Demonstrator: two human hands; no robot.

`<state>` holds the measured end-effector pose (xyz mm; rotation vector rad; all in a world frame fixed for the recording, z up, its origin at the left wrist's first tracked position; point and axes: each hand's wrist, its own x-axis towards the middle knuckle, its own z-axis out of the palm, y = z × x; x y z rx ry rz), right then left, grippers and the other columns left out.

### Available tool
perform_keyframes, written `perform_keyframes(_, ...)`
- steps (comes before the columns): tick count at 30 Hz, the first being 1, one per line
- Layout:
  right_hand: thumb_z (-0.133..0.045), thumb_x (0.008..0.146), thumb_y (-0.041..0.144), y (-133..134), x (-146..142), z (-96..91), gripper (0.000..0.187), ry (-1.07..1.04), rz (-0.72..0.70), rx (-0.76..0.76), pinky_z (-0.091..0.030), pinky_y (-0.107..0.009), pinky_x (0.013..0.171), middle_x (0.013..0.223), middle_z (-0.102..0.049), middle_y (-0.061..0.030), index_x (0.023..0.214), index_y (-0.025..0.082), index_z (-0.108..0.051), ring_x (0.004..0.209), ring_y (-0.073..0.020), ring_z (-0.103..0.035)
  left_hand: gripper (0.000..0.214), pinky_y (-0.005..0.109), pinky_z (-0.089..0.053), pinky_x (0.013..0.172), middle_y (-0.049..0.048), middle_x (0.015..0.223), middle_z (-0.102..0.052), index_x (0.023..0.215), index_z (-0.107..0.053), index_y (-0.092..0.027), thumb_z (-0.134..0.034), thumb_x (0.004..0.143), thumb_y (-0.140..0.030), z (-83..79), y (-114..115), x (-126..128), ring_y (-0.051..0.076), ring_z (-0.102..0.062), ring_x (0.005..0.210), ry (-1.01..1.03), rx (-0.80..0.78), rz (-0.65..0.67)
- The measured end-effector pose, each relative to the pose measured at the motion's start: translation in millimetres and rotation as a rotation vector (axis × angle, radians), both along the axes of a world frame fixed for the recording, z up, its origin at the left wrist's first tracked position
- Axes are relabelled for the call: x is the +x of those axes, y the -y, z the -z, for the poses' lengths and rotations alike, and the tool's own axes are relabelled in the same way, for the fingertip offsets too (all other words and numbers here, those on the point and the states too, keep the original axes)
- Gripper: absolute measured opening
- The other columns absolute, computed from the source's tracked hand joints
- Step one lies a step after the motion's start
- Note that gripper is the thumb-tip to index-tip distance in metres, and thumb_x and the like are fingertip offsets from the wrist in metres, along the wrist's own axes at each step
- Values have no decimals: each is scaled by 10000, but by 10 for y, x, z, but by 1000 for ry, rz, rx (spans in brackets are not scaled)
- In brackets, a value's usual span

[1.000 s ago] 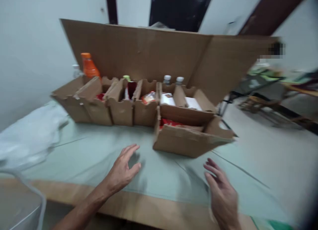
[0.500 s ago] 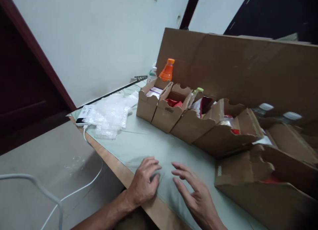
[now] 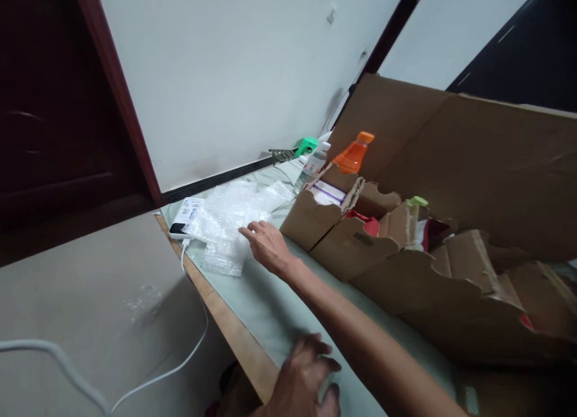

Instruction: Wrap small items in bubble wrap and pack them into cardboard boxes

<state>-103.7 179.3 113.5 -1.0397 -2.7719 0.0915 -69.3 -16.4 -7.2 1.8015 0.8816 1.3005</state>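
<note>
My right hand (image 3: 265, 244) reaches across to the right edge of a loose heap of clear bubble-wrap bags (image 3: 220, 210). Its fingers are loosely bent, the index finger stretched forward, and nothing shows in them; whether they touch the plastic I cannot tell. Close to the table's front edge, my left hand (image 3: 309, 378) hovers low over the green cloth (image 3: 265, 297), fingers apart and empty, a little blurred. A white power bank or similar device (image 3: 183, 217) with a black end lies against the bags' left side, a white cable (image 3: 184, 252) plugged into it.
Cardboard bins (image 3: 356, 249) with packaged goods run along the right, before a tall cardboard panel (image 3: 473, 152). An orange bottle (image 3: 354, 154), a clear bottle (image 3: 312, 164) and a green object (image 3: 307, 145) stand behind. The wooden table edge (image 3: 234, 321) drops to the floor at left.
My right hand has moved forward and left to the bubble-wrap bags. My left hand now appears lower and further right in view. The camera has turned left.
</note>
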Motion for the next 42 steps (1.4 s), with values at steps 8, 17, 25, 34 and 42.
perform_keyframes(8, -571, 903, 109, -301, -273, 163, 220, -215, 57, -64, -479, -388, 901, 1244, -669, -111, 906, 201, -772, 998, -241, -649, 397, 533, -531, 934, 133, 1102, -701, 1002, -739, -235, -716, 607, -197, 414, -14, 327, 369, -623, 1109, 76, -110, -43)
perform_keyframes(17, -469, 921, 119, 64, 243, -300, 308, -757, 108, -220, -597, -274, 685, 1214, -730, -74, 1016, 212, -747, 931, -175, -723, 577, 535, -368, 1145, 175, 1279, -679, 1259, -676, -186, -696, 789, -521, -134, -208, -259, 348, -603, 1248, 1086, -781, 83)
perform_keyframes(25, -520, 832, 28, 2043, 1534, -220, 361, -919, 204, -409, -561, -341, 919, 1116, -771, -77, 1023, 223, -756, 1047, -192, -723, 585, 543, -510, 1021, 105, 1093, -775, 1247, -671, -211, -707, 776, -558, -549, -309, -968, 364, -666, 1170, 1162, -1234, -64)
perform_keyframes(34, -635, 829, 118, 3571, 2003, 389, 213, -1221, 674, -301, -562, -286, 879, 1094, -773, -70, 956, 227, -767, 984, -192, -741, 885, 384, -582, 908, 34, 1062, -768, 1480, -429, -311, -822, 690, -385, -604, -15, 58, 264, -735, 1003, 392, -1050, 114)
perform_keyframes(42, -566, 963, 258, 3507, 2189, 624, 161, -1148, 1032, -156, -527, -280, 884, 1061, -728, -59, 917, 226, -717, 1026, -185, -678, 814, 522, -382, 1152, 194, 1479, -522, 1517, -351, -202, -704, 820, -431, -594, -37, 122, 319, -509, 1370, 20, -508, -55)
